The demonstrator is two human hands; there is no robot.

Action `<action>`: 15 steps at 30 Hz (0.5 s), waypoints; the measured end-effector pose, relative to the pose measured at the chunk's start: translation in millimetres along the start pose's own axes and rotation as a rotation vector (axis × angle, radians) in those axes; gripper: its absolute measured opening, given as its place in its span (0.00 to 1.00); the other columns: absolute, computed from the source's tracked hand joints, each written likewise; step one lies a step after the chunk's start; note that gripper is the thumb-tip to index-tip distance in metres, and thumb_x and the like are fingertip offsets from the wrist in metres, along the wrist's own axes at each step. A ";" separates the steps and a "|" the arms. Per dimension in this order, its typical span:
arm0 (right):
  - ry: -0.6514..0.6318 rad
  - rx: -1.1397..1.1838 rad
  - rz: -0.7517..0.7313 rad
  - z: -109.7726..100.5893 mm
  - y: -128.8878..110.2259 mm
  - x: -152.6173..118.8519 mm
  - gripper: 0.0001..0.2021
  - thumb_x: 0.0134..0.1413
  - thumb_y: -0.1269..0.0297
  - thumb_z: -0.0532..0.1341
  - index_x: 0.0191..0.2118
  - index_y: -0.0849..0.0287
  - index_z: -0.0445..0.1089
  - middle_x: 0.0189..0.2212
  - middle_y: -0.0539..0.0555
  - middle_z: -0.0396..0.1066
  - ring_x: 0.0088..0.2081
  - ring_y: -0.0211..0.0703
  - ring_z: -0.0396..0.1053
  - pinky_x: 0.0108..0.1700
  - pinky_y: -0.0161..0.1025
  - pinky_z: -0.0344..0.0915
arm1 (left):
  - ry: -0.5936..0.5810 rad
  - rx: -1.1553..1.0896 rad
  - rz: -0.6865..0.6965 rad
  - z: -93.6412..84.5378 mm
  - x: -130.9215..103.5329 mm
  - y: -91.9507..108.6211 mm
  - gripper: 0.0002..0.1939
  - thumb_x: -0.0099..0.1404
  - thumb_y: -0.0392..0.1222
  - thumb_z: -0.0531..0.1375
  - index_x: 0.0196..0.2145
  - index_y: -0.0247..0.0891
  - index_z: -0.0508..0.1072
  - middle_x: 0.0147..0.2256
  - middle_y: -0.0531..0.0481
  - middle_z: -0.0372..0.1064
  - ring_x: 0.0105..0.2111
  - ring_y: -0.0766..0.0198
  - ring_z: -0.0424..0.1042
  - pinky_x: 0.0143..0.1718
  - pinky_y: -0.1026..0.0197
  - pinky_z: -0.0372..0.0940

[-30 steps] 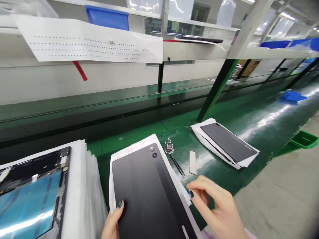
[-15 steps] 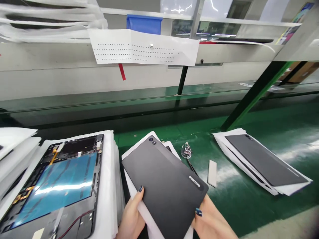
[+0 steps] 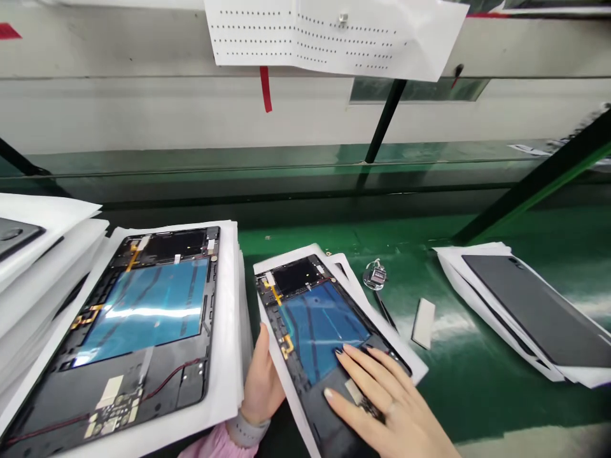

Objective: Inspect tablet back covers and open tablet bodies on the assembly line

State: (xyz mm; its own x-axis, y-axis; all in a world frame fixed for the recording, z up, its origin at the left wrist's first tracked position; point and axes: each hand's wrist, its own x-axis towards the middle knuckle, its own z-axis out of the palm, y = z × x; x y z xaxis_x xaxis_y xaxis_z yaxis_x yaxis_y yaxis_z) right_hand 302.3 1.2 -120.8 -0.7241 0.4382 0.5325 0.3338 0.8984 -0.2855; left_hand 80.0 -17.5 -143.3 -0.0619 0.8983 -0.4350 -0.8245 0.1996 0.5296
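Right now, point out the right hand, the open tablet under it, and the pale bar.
Right hand [image 3: 389,401], head view: back of hand.
Open tablet [image 3: 315,337], head view: its blue section.
Pale bar [image 3: 423,323], head view: middle of upper face.

Head-worn view, forward-down onto hands [image 3: 390,402]

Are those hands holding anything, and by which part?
The left hand seems to hold the opened tablet and white sheet by their left edge, its fingers mostly hidden. The right hand lies spread over the tablet's lower part.
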 end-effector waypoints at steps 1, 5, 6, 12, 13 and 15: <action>-0.054 -0.079 -0.048 3.3 -1.5 3.5 0.21 0.65 0.77 0.55 0.57 0.52 0.73 0.56 0.63 0.75 0.60 0.57 0.70 0.59 0.58 0.69 | 0.047 0.020 0.009 -2.5 1.0 -1.5 0.25 0.44 0.62 0.74 0.31 0.39 0.83 0.45 0.42 0.81 0.62 0.38 0.63 0.65 0.41 0.57; -0.064 -0.124 0.014 7.9 -8.7 8.3 0.25 0.58 0.83 0.51 0.56 0.57 0.71 0.55 0.64 0.75 0.61 0.55 0.68 0.59 0.55 0.71 | 0.147 0.039 -0.011 -11.8 6.0 -7.1 0.23 0.38 0.53 0.78 0.31 0.38 0.83 0.37 0.42 0.83 0.60 0.39 0.67 0.63 0.46 0.61; -0.031 -0.105 0.056 6.9 -9.8 8.0 0.24 0.56 0.84 0.51 0.54 0.60 0.71 0.53 0.65 0.76 0.61 0.55 0.69 0.58 0.52 0.72 | 0.155 0.036 -0.022 -12.9 6.8 -7.9 0.23 0.38 0.53 0.78 0.30 0.37 0.84 0.35 0.43 0.83 0.59 0.38 0.69 0.62 0.45 0.63; 0.021 -0.006 0.191 0.3 -10.0 10.2 0.16 0.54 0.83 0.51 0.41 0.59 0.67 0.39 0.60 0.73 0.52 0.54 0.74 0.49 0.48 0.78 | 0.184 0.016 -0.069 -14.5 7.3 -8.9 0.22 0.39 0.50 0.78 0.30 0.34 0.83 0.35 0.42 0.83 0.57 0.39 0.71 0.60 0.48 0.65; 0.008 0.007 0.191 0.0 -9.9 11.3 0.17 0.53 0.84 0.50 0.41 0.58 0.67 0.39 0.60 0.72 0.52 0.54 0.74 0.50 0.49 0.78 | 0.191 0.014 -0.069 -14.7 7.2 -8.9 0.22 0.39 0.50 0.78 0.30 0.34 0.83 0.35 0.41 0.83 0.57 0.39 0.70 0.61 0.49 0.65; 0.006 0.046 0.187 0.5 -10.2 12.9 0.18 0.53 0.85 0.49 0.41 0.57 0.66 0.38 0.58 0.71 0.50 0.52 0.74 0.52 0.51 0.77 | 0.200 0.016 -0.069 -14.9 7.0 -8.9 0.24 0.36 0.50 0.79 0.30 0.34 0.83 0.35 0.42 0.83 0.58 0.39 0.70 0.61 0.50 0.64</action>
State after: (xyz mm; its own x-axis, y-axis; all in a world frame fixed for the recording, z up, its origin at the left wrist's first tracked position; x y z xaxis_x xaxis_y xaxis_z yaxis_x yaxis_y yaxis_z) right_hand 289.3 -2.3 -111.4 -0.6481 0.5979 0.4717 0.4344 0.7989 -0.4160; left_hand 78.5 -18.8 -161.9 -0.1177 0.7870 -0.6057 -0.8217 0.2653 0.5044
